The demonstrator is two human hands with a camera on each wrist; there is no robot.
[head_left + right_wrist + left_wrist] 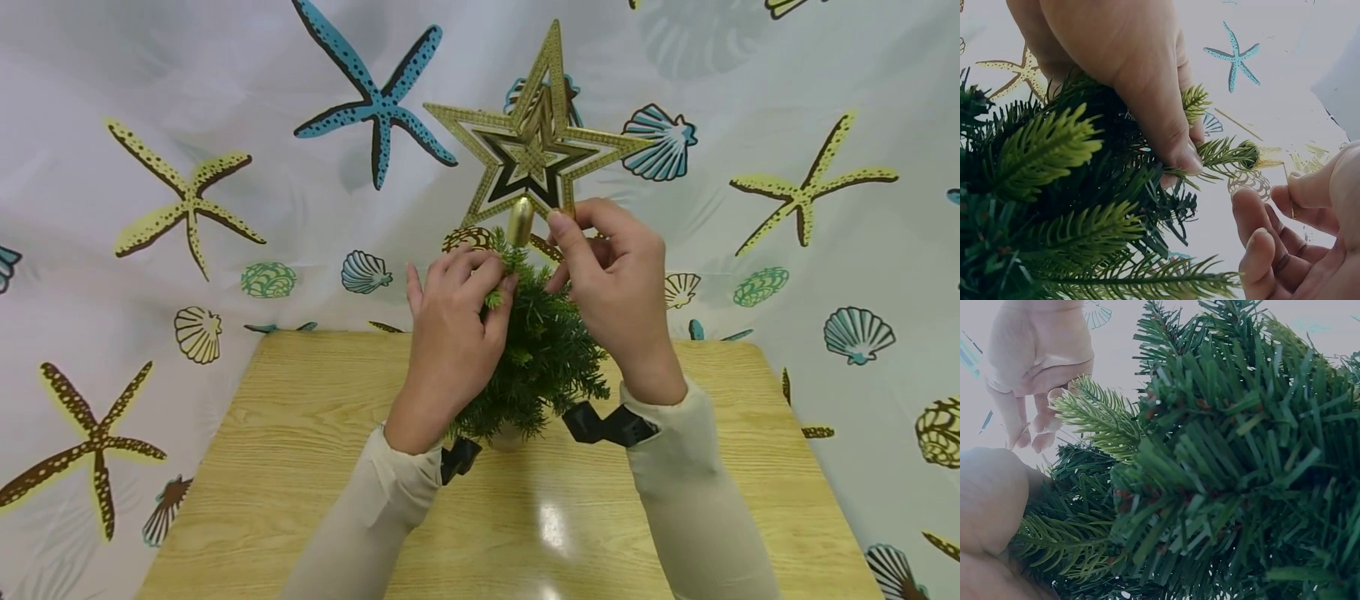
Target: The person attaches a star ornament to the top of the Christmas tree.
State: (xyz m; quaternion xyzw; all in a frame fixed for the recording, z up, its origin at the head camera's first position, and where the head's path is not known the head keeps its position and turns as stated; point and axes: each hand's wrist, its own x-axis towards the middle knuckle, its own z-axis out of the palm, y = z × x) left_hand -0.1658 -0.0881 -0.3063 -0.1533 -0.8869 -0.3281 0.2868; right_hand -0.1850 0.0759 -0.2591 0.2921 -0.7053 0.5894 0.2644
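A gold star tree topper stands upright over a small artificial Christmas tree. My right hand pinches the star's lower right point between thumb and forefinger; its other fingers are loosely bent in the right wrist view. The topper's gold tube sits at the tree's top sprig, whose tip meets the tube mouth; how far it goes in I cannot tell. My left hand pinches the tree near its top, thumb and fingers around the upper sprigs. In the left wrist view, dense green needles hide much of the work.
The tree stands on a light wooden table, its pale base partly hidden by branches. Behind hangs a white curtain printed with starfish and shells. Each wrist wears a black camera mount.
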